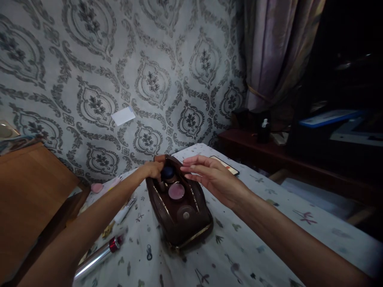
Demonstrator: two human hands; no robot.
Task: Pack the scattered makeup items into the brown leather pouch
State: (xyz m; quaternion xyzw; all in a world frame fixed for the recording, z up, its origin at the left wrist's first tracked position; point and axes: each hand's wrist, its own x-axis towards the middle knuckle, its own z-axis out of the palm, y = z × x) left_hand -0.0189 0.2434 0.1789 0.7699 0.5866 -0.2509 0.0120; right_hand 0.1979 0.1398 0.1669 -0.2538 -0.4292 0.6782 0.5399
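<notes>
Brown bag (179, 215): left hand (152, 169) grips rim, right hand (209, 175) open above.

Left hand (153, 169) fingertips hidden behind brown pouch (179, 207) rim, grip on dark round jar (168, 172) unclear; phone (228, 166) partly covered by right hand (214, 177); silver tube (95, 255) cut off lower left; right background too dark to tell

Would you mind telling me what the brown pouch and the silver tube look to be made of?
The pouch looks like glossy leather or faux leather: dark brown, creased, catching highlights, with a zip along its edge. The tube appears to be polished metal or metallised plastic: it shines silver, with a red band near one end.
</notes>
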